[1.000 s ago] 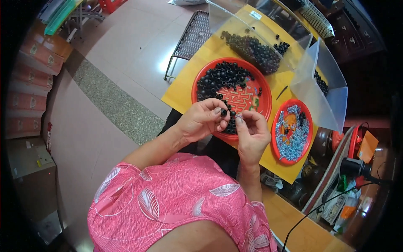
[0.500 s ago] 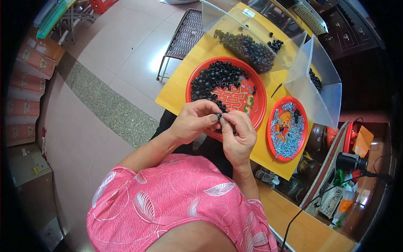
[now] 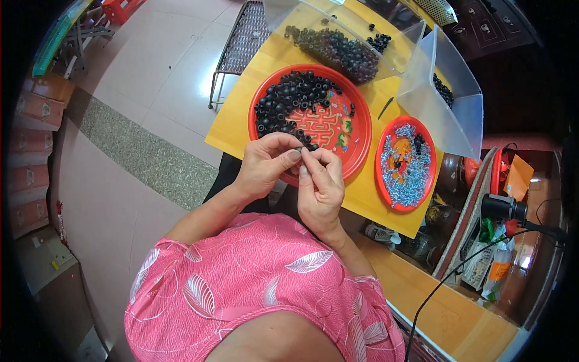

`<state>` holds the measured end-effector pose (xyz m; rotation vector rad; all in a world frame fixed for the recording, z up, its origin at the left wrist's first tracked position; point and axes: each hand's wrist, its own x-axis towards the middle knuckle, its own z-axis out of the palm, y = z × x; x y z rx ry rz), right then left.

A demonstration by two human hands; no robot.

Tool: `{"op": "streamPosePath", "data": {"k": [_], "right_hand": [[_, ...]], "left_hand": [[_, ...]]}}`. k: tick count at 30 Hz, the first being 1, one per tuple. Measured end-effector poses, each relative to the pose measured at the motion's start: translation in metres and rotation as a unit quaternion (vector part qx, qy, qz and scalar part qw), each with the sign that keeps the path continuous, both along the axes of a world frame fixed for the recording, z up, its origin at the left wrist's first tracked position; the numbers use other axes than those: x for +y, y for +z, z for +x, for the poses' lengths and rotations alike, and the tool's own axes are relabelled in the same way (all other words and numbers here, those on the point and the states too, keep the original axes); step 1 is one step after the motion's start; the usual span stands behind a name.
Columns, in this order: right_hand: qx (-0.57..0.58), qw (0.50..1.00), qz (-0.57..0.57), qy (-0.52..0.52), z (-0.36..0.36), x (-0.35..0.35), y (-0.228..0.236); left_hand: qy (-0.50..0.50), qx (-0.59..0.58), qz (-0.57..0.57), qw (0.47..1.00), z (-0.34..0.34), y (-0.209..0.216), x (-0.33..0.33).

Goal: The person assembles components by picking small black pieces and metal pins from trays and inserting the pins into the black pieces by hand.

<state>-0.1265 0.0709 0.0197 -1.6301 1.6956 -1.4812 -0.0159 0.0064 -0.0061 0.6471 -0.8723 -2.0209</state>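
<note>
Over the near rim of a large round red tray, my two hands meet fingertip to fingertip. My left hand pinches a small round black part, mostly covered by the fingers. The thumb and fingers of my right hand press together against it; anything they hold is hidden. Round black hollow parts are heaped on the left and far side of the tray, whose patterned bottom shows on the right. To the right, a smaller oval red tray holds shiny silvery-blue small pieces and a few black ones.
The yellow tabletop carries a clear bin of black parts, a second clear bin and a thin dark stick-like tool. A woven-top stool stands beyond the left edge. At right, a black cylindrical device trails a cable.
The whole view has shifted, so the table and trays sit further up and left. My hands stay together; the right fingers now cover more of the black part.
</note>
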Motion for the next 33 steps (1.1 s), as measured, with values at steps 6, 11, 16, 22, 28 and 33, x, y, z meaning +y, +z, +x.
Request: {"op": "streamPosePath", "data": {"k": [6,11,16,22,28,33], "right_hand": [[0.033,0.999,0.024,-0.036,-0.034,-0.011,0.021],[0.292,0.945,0.063,-0.131,-0.101,-0.018,0.028],[0.365,0.925,0.076,-0.067,-0.110,-0.046,0.005],[0.452,0.873,0.145,-0.114,-0.098,-0.080,-0.012],[0.504,0.833,0.175,-0.145,-0.093,-0.095,-0.027],[0.449,0.872,0.132,-0.142,-0.089,-0.091,-0.024]], "left_hand": [[-0.035,0.037,-0.013,0.999,0.003,-0.008,-0.007],[-0.034,0.152,0.036,0.987,0.008,-0.014,-0.009],[-0.040,0.148,0.058,0.987,0.007,-0.011,-0.011],[-0.042,0.144,0.065,0.987,0.009,-0.013,-0.011],[-0.054,0.144,0.068,0.986,0.010,-0.014,-0.011],[-0.051,0.146,0.060,0.986,0.010,-0.015,-0.011]]}}
